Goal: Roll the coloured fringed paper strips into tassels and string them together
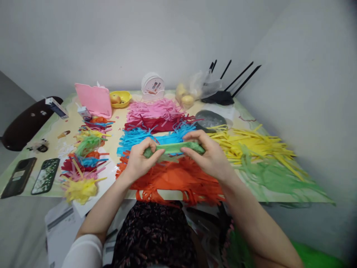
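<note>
A rolled strip of green tissue paper is stretched level between my two hands. My left hand pinches its left end between thumb and fingers, and my right hand grips the right end the same way. Beneath and in front of the hands lies fringed orange paper. Fringed blue paper is just beyond, followed by dark red and pink paper. To the right are fringed yellow paper and loose green paper.
Multicoloured tassels run down the left side, beside two phones. Along the back stand a pink stand, a yellow bowl, a white round holder, a bag of fruit and a black router.
</note>
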